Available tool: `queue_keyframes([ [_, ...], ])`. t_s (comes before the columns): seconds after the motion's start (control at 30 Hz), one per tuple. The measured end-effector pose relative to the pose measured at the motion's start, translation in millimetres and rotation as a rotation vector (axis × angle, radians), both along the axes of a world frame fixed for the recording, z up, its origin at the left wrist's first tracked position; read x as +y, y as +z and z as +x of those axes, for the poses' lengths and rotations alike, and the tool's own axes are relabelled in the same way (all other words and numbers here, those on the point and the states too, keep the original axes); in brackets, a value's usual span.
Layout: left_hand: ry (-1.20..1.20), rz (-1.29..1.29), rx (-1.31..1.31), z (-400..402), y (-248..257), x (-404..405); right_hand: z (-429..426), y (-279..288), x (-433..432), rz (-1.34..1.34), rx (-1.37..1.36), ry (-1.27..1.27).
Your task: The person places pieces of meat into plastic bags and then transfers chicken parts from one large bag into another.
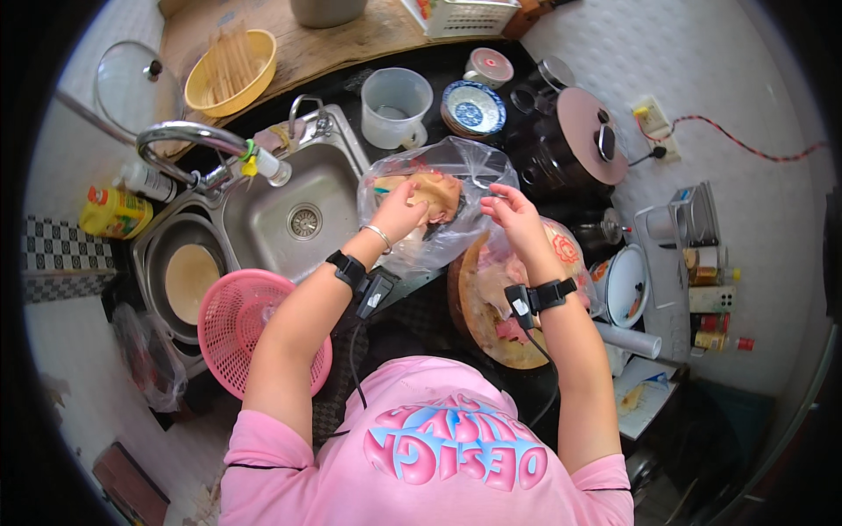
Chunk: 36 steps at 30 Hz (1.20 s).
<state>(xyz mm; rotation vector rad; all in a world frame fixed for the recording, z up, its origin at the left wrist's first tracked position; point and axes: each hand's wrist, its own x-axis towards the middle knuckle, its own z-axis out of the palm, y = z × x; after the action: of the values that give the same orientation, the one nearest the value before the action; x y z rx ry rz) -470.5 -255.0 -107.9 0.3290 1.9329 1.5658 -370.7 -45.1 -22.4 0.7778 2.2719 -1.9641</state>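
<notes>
A clear plastic bag (421, 253) lies opened out beside the sink. In it is raw meat with pale yellowish skin (439, 191), pink at its right end. My left hand (400, 214) is over the meat's left part, fingers bent; whether they grip it is hidden. To the right, my right hand (512, 209) hovers by the bag's right side, its fingers apart and nothing visible between them. Below that hand stands a round wooden chopping board (466, 302) with pink raw meat (513, 329) on it, partly covered by my right forearm and a printed plastic bag (564, 246).
Left of the bag is a steel sink (263, 223) under a curved faucet (191, 128). A pink colander (220, 329) sits by my left forearm. Beyond the bag stand a plastic measuring jug (396, 108), stacked bowls (472, 108) and a dark lidded pot (559, 151).
</notes>
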Motion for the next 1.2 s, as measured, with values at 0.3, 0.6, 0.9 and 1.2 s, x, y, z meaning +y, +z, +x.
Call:
queue_keyframes([
  [0.3,-0.280,0.076,0.677,76,60,93,144,43,111,0.211,0.273,-0.248],
  [0.6,-0.470,-0.222,1.177,184,78,127,259,24,103,0.601,0.264,-0.277],
  [0.9,-0.040,-0.295,0.598,139,29,129,272,-10,74,0.742,0.400,-0.072],
  [1.2,-0.066,-0.029,-0.188,119,73,153,213,-4,63,0.986,0.366,0.099],
])
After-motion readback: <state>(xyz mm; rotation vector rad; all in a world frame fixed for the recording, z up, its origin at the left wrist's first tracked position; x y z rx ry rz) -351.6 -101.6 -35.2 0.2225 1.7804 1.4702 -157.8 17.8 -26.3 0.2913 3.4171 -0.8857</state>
